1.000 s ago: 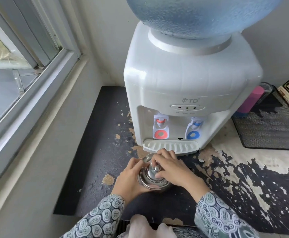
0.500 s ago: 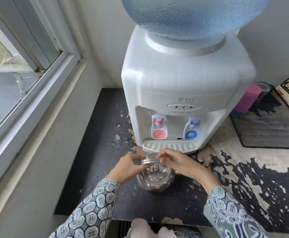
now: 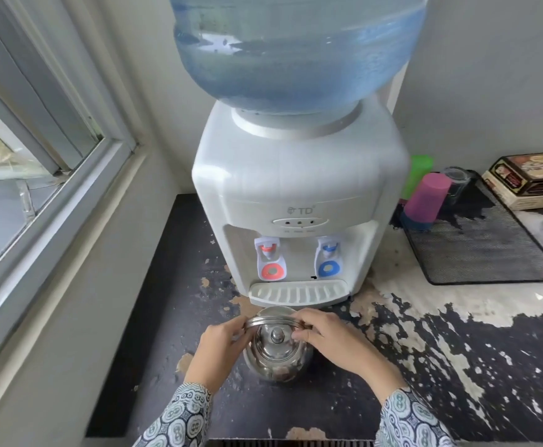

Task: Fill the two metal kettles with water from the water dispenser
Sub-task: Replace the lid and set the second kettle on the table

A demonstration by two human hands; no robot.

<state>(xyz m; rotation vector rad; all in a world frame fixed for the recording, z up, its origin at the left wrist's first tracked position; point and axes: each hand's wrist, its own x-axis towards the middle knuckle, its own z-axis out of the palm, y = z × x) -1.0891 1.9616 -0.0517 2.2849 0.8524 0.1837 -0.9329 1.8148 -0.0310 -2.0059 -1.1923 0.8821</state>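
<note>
Far left of frame: window frame (image 3: 54,201) ran along the wall, not involved.

Lower centre-left: left hand (image 3: 218,348) had fingers curled onto the left end of the kettle's bail handle (image 3: 271,318), pinching it.

Lower centre: metal kettle (image 3: 278,350) stood on the peeling dark counter (image 3: 457,366), just in front of the drip tray (image 3: 298,293), not yet under either tap. Lid (image 3: 276,341) was on, knob up. Only one kettle in view; second one not visible.

Lower centre-right: right hand (image 3: 331,338) pinched the handle's right end. Judgement: both hands on the handle looked like swinging it clear of the lid so the lid can come off, or readying a lift. No sign of filling started.

Centre: water dispenser (image 3: 299,195), bottle (image 3: 296,50) well filled; red tap (image 3: 270,264) at left, blue tap (image 3: 328,262) at right. The kettle sat closer to the red one.

Right of frame: pink cup (image 3: 426,196) and green cup (image 3: 420,175) on a mesh tray (image 3: 489,253) beside the dispenser, box (image 3: 531,179) at upper right edge. All well apart from the kettle.
</note>
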